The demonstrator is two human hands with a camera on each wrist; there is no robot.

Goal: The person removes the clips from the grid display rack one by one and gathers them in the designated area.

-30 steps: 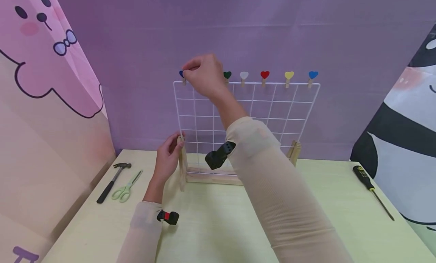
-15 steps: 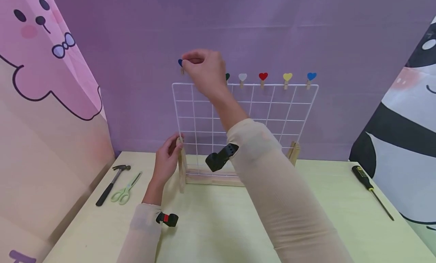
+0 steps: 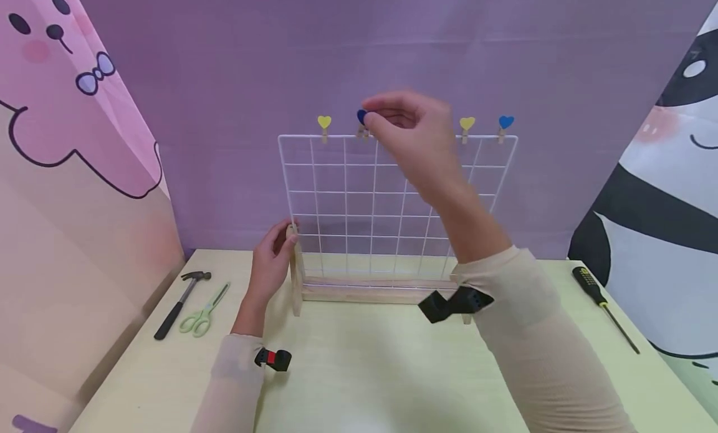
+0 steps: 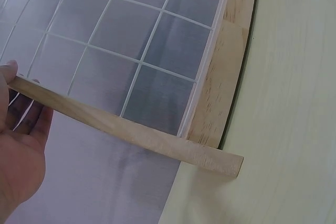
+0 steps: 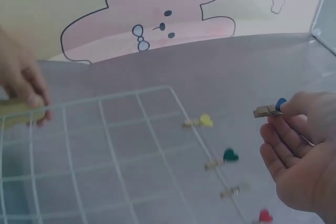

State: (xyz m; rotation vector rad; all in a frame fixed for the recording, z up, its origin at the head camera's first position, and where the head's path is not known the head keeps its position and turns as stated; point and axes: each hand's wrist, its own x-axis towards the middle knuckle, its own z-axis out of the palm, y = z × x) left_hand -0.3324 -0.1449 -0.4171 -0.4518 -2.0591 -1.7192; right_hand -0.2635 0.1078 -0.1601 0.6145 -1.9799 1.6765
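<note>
My right hand pinches a small wooden clothespin with a dark blue heart between thumb and fingers. In the right wrist view this clothespin is held apart from the white wire grid. Along the grid's top wire sit other heart clothespins: a yellow one at left, a green one, a pale one, a red one, another yellow one and a lighter blue one. My left hand grips the top of the stand's left wooden post.
A hammer and green-handled scissors lie on the table at left. At the right edge lies a black and yellow screwdriver. A purple cloth hangs behind the grid.
My right hand has lifted the dark blue heart clothespin off the top wire's left end and carried it right, past the left yellow one. The left hand stays on the post.
</note>
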